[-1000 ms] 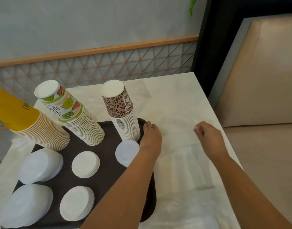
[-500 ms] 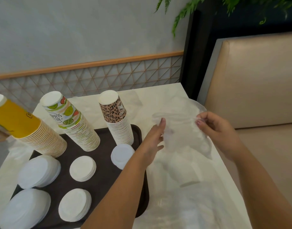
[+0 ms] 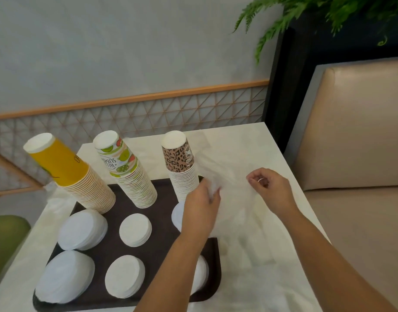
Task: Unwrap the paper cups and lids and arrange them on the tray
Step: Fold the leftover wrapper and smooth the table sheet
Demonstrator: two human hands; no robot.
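Right of the tray (image 3: 164,190), both hands, left hand (image 3: 202,206) and right hand (image 3: 271,191), pinch the plastic wrap (image 3: 231,188): light, limp, probably slippery; best gathered by its edges.

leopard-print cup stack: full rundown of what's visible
The leopard-print cup stack is a tall column of nested paper cups standing upside down, white base on top. Only the top cup shows its brown and black spotted print with a small pale logo; below it only white rolled rims show. It leans slightly left, at the far right corner of the dark tray. The left hand hides its foot, and clear plastic wrap lies right beside it; contact is unclear.
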